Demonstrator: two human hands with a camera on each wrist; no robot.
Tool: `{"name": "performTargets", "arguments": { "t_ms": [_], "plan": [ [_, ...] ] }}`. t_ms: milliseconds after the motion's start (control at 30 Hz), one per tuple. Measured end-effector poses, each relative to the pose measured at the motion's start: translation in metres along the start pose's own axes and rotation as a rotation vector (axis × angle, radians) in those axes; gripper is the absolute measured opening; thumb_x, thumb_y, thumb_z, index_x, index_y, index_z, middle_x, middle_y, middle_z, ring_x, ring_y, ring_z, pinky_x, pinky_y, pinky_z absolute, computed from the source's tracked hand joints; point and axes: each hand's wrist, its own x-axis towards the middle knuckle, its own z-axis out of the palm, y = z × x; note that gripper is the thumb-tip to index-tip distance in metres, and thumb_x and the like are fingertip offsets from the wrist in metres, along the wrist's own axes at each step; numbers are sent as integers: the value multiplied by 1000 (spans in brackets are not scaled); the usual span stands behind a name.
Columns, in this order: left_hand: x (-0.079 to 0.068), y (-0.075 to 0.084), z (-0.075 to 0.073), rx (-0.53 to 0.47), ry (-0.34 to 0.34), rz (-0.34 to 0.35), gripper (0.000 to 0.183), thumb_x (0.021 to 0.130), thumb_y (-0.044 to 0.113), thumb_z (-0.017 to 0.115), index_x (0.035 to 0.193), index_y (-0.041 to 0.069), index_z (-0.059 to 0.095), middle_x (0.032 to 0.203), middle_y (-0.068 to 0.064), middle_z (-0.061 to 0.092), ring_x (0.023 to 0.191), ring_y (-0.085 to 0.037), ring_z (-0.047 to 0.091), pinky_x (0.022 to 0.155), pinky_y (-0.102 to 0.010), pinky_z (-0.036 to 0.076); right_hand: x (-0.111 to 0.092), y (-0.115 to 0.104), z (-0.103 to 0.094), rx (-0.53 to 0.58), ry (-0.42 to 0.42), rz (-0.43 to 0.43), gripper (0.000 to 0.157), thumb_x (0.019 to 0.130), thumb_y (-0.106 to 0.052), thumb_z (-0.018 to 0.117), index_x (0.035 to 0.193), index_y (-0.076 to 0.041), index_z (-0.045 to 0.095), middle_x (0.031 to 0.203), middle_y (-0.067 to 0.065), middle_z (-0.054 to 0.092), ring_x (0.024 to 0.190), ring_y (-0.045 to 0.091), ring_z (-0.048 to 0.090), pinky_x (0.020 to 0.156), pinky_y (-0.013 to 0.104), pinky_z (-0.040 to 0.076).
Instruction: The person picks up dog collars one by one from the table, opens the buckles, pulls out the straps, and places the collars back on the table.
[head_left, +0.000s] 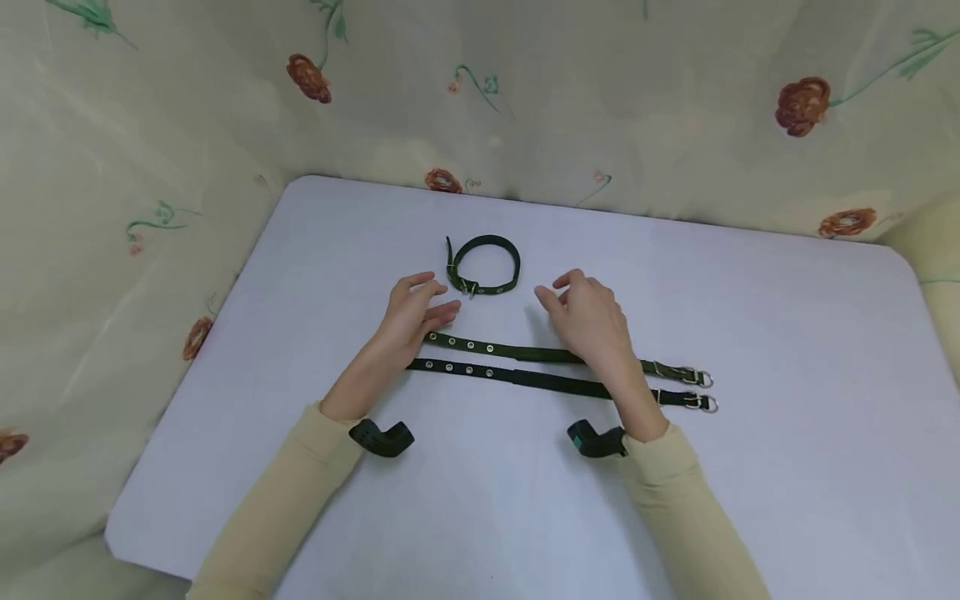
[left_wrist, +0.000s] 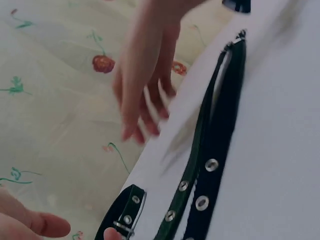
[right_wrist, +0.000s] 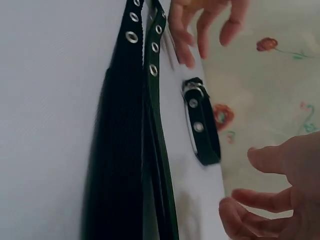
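Note:
A green collar (head_left: 492, 290), buckled into a loop, stands on the table towards its far side, its loose end sticking up at the left. My left hand (head_left: 411, 315) is just in front and left of it, fingers spread and holding nothing. To the right of the loop my right hand (head_left: 592, 321) hovers with loosely bent fingers and nothing in them. Below both hands lie two unbuckled collars side by side, a green collar (head_left: 543, 355) and a black collar (head_left: 555, 382). Their eyelets are at the left, their buckles and D-rings at the right; the right forearm hides part of each.
The white table (head_left: 810, 350) has rounded corners. Floral cloth (head_left: 570, 100) hangs behind it and along the left side. Each wrist carries a small black device, one at the left cuff (head_left: 382, 438) and one at the right (head_left: 596, 439).

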Motion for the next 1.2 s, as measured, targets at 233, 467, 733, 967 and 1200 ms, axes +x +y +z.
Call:
{"name": "performTargets", "arguments": {
  "t_ms": [233,467,733,967,1200],
  "plan": [
    [9,5,26,-100,79,-28,65,105,12,56,164,12,29,163,-19,44,125,-28,70,100,-30,61,49,-19,32,24,-41,65,69,112,-42,54,153,13,44,150,40,48,126,50,61,103,61,56],
    [10,-2,32,-125,94,-26,64,103,8,56,162,7,32,156,-23,50,109,-24,65,112,-39,57,47,-25,48,44,-23,52,59,110,-26,62,150,14,46,146,40,46,111,47,68,93,54,61],
    [1,-4,29,-109,30,5,55,109,10,57,161,5,40,147,-19,55,113,-21,65,114,-35,55,31,-27,38,175,38,-17,63,103,-14,71,151,11,40,128,30,70,114,45,68,95,53,57],
    [-29,-11,25,56,-34,150,45,109,15,65,151,3,55,136,-16,62,102,-15,71,96,-23,62,-10,-23,25,245,40,-97,85,99,-13,78,161,7,25,117,24,72,93,33,72,80,43,57],
    [-63,-22,25,205,-63,267,38,107,20,70,140,3,63,133,-15,67,98,-16,75,95,-30,64,-53,-13,15,223,34,-143,82,101,-18,77,160,8,26,113,19,73,88,27,76,76,36,57]
  ]
}}
